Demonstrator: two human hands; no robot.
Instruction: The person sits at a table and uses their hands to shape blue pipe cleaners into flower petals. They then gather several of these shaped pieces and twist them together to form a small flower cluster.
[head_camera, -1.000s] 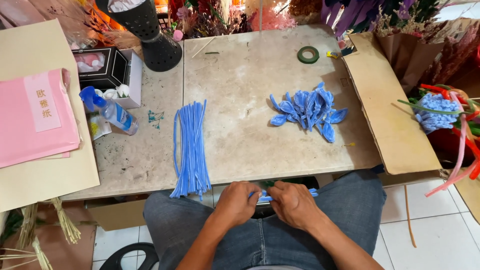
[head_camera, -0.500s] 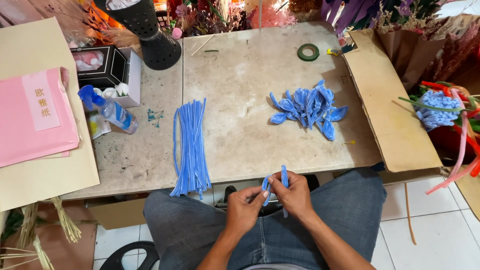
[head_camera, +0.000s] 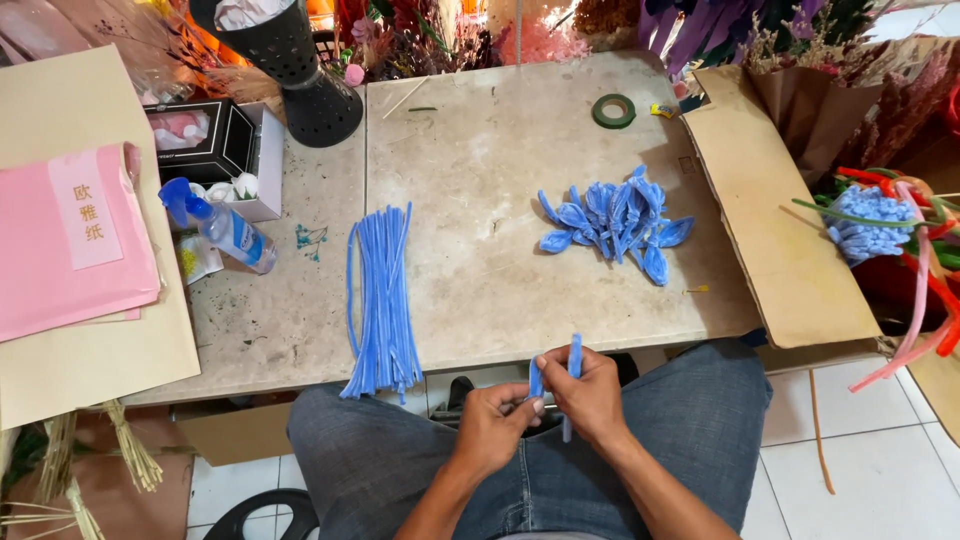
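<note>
**Hands bending a blue pipe cleaner at the table edge**

Head view: hands meet over the lap, just below the near edge of the table (head_camera: 480, 200). Left hand (head_camera: 492, 425) has fingers closed, pinching the lower part of a blue pipe cleaner (head_camera: 573, 362). Right hand (head_camera: 590, 393) also closed on it, thumb and fingers wrapped round the middle. Pipe cleaner is folded so two blue ends stick up side by side above the knuckles, one short, one taller; a short tail pokes out below the right hand. Hands touch each other. Jeans (head_camera: 400, 450) under both.

On the table, left of centre: a bundle of straight pipe cleaners (head_camera: 382, 300), same blue, lying lengthwise, near ends overhanging the edge. Right of centre: a pile of folded blue petals (head_camera: 615, 222), well apart from the hands. Green tape roll (head_camera: 613, 110) at the far side. Spray bottle (head_camera: 218, 225) left of the bundle, lying tilted. Black lamp base (head_camera: 300, 80) far left. Pink paper (head_camera: 70, 240) on cardboard at left. Cardboard flap (head_camera: 780, 220) at the right edge, blue flower (head_camera: 870, 222) beyond it.
</note>
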